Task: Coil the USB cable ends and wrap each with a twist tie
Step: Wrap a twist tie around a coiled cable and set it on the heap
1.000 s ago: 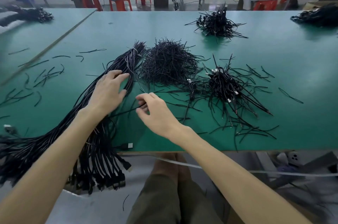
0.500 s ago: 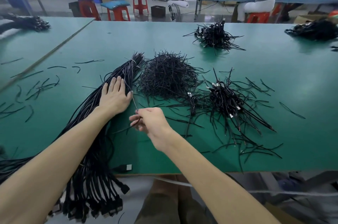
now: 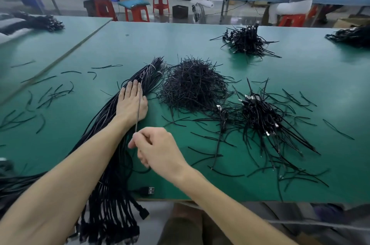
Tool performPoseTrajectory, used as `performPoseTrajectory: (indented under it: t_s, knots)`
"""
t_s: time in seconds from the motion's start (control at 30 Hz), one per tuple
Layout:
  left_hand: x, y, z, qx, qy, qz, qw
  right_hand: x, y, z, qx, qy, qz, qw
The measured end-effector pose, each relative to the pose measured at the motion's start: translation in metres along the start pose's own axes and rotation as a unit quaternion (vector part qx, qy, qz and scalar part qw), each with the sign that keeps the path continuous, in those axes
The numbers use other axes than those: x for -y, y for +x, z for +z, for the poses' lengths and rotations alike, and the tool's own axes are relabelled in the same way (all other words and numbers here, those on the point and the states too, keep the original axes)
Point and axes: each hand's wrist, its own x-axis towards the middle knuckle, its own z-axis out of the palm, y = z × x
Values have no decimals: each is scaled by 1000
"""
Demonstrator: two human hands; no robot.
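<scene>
One cable (image 3: 138, 108), drawn nearer than a moment ago, runs from the bundle (image 3: 149, 72) over the flat, open left hand (image 3: 130, 104) pinning that bundle to the surface (image 3: 180, 44), into the pinching right hand (image 3: 158, 148), seemingly almost free for coiling.

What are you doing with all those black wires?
A person is handling USB cables at a green table. The left hand lies flat on the long cable bundle, while the right hand pinches one thin black strand that runs across it. A heap of twist ties sits nearby.
</scene>
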Motion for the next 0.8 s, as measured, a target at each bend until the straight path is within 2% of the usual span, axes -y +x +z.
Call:
performPoseTrajectory:
  t_s: [0.13,0.2,0.33,0.43,0.57,0.67,0.8]
  knots:
    - [-3,-1,0,-14,-4,-7,1000,-2,-32,4,77,18,-49,996]
    - [-4,-1,-1,-19,-9,-9,1000,-3,-44,7,78,33,-59,995]
    - [-6,-3,-1,-27,-7,2,1000,-4,-31,-18,-52,99,-42,993]
    - [-4,-3,-2,-4,-24,-8,1000,6,-22,-46,-130,136,-43,981]
    - [0,-2,-2,15,-14,1,1000,21,-15,-109,-276,235,-58,930]
    - [-2,-3,-4,15,-16,6,1000,21,-15,-145,-295,192,-22,936]
    - [-10,-15,-11,-10,-44,12,999,2,-20,-142,-241,139,62,959]
